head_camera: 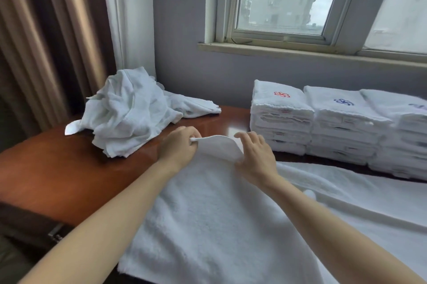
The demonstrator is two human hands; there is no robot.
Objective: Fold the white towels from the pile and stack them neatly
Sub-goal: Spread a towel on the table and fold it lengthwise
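At 10 o'clock on table [57,168]: loose pile [129,112] | 12 o'clock: left hand [179,145] pinches towel [208,202] at its lifted far edge | right hand [256,156] on same edge, grip unclear | 2 o'clock: folded stacks [323,122] | risk: uneven pull skews fold.

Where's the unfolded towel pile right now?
In the head view, the unfolded pile lies at the far left of the wooden table, in front of the curtain, just left of the left hand pinching the spread towel.

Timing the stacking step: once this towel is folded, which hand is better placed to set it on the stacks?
Probably the right hand: the folded stacks stand on its side. The left hand is nearer the unfolded pile. Both hold the towel.
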